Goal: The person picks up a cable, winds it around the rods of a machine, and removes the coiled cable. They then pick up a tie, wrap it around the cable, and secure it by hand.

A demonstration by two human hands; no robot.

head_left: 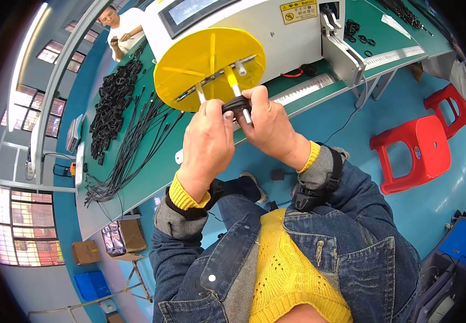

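A small coil of black cable sits at the outer ends of the metal pegs that stick out from a round yellow disc. The disc is on the front of a white winding machine. From the left side, my left hand is closed with its fingertips on the coil. On the other side my right hand pinches the coil beside a peg's silver tip. My fingers hide parts of the coil and of the pegs.
On the green table to the left lie loose black cables and a heap of bundled cables. A co-worker is at the far left. Red stools stand at right. A metal ruler runs along the table edge.
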